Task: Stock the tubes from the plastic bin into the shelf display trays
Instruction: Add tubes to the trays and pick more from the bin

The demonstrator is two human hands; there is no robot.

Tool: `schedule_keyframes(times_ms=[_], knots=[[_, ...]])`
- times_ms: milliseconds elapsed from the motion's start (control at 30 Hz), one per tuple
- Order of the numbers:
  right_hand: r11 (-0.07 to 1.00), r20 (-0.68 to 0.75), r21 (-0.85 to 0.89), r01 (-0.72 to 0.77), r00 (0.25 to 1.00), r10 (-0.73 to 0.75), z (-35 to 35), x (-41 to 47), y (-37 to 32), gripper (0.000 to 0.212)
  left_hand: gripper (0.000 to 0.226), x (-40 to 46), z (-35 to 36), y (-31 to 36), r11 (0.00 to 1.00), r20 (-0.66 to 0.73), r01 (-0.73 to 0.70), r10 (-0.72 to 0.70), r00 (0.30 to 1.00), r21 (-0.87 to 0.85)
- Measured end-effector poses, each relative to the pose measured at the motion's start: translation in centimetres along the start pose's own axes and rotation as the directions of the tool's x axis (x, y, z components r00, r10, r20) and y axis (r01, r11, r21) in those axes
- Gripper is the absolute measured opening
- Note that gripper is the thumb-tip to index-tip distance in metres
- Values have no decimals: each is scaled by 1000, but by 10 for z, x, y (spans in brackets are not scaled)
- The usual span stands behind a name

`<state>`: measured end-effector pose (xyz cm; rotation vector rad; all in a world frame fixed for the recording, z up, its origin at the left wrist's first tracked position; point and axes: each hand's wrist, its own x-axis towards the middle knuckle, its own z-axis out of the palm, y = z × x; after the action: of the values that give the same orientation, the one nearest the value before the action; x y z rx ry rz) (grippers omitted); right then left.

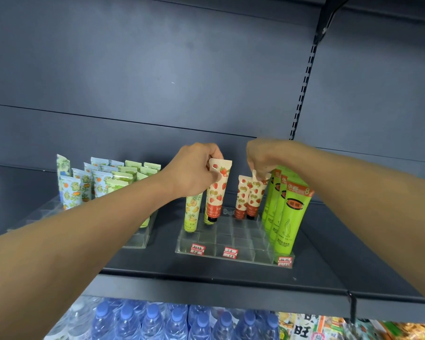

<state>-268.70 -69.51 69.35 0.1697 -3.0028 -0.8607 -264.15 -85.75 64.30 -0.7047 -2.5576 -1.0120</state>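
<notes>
A clear compartment tray sits on the dark shelf. My left hand grips the top of a strawberry-print tube that stands cap down in a back compartment. A yellow pineapple-print tube stands just left of it. My right hand pinches the top of another strawberry tube, which leans beside a second one at the tray's back. Several tall green tubes fill the tray's right column. The plastic bin is out of view.
A second clear tray at the left holds several blue, orange and green print tubes. Red price labels line the tray front. Water bottles and snack packs fill the shelf below. A shelf bracket sticks out at the right.
</notes>
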Motion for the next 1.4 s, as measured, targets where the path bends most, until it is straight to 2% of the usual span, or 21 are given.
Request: schedule_keyframes(times_ms=[300, 400, 800, 1200, 1267, 1400], knots=[[981, -133, 181, 77, 990, -53, -21, -1, -4, 38, 12, -3, -6, 0, 1000, -21, 8, -7, 1000, 13], [976, -171, 189, 104, 983, -72, -15, 9, -15, 36, 13, -4, -6, -1, 1000, -22, 8, -8, 1000, 5], [954, -165, 288, 85, 985, -38, 17, 41, -30, 36, 14, -9, -7, -9, 1000, -39, 15, -15, 999, 6], [940, -166, 321, 117, 984, -66, 9, 21, -14, 34, 15, -4, -6, -1, 1000, -25, 13, -12, 1000, 17], [904, -202, 413, 107, 979, -24, 4, 9, -1, 35, 17, 1, -3, 4, 1000, -26, 8, -8, 1000, -7], [728, -181, 672, 136, 983, -17, -3, -21, 22, 35, 27, 13, 6, 14, 998, -42, 28, -30, 999, -48]])
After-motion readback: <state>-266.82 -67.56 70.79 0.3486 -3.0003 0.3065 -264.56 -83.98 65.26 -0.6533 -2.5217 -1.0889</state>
